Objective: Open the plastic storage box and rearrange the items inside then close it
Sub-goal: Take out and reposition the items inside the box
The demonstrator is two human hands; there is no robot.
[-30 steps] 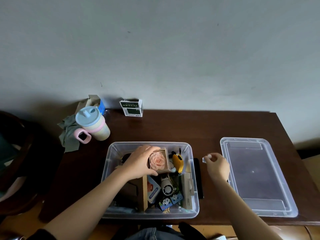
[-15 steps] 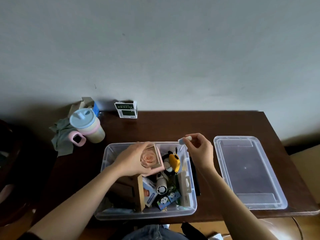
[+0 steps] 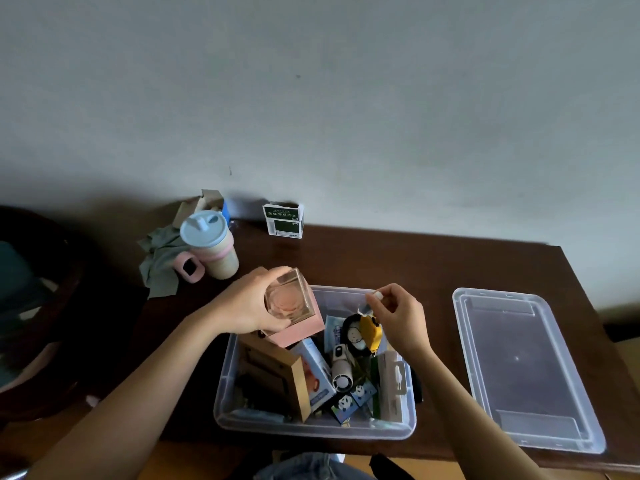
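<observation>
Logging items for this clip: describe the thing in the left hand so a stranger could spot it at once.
Start at the clear plastic storage box on the dark wooden table, its lid lying to the right. Above the box's far left corner, the left hand grips a rose display box. Unlike the items around it, it has a clear top showing a peach rose on a pink base.

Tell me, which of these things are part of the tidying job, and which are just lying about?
Part of the job: storage box; its lid; rose box in left hand; small white item pinched by right hand.

Lying about: lidded cup; grey cloth; green carton.
</observation>
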